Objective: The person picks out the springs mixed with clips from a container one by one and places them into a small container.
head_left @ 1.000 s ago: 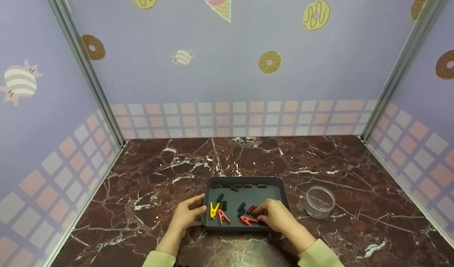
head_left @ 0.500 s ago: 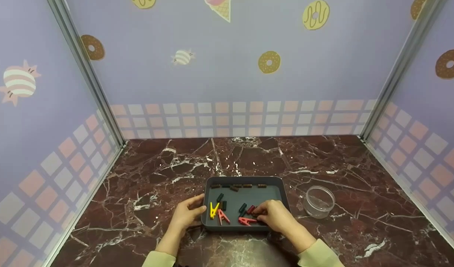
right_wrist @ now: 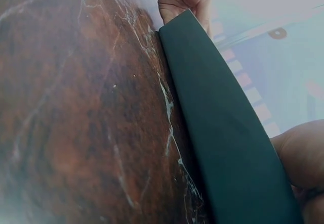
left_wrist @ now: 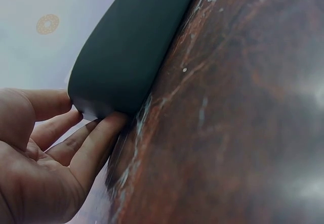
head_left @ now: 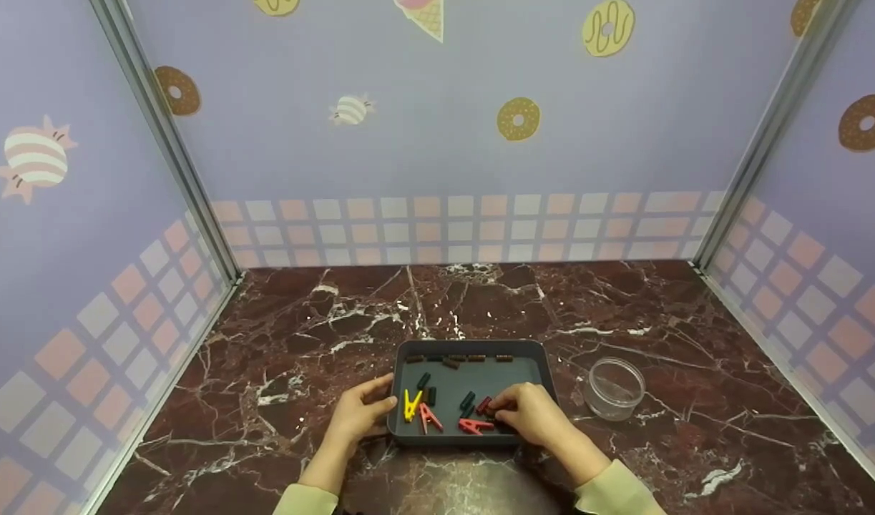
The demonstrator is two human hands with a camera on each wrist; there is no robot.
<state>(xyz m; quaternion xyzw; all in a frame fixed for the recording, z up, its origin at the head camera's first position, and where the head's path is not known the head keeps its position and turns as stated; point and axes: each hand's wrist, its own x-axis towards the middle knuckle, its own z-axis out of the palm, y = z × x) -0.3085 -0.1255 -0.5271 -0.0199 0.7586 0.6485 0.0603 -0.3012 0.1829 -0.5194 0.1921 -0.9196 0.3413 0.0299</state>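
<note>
Straight-fingered left grip [head_left: 360, 415] touches the left edge of a tray [head_left: 509, 375]; right grip [head_left: 530, 413], hold unclear, is beside a likely light, stiff red clip [head_left: 471, 424], pinchable midway.

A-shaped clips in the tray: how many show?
3: a yellow clip and, right of it, a red clip at left in the tray; another red clip beside the right hand, which may hide more.

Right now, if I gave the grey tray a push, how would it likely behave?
The grey tray looks stiff, with no visible bend where the left hand touches it. Its low, broad shape makes tipping seem unlikely. The yellow clip lying loose inside may slide about.
</note>
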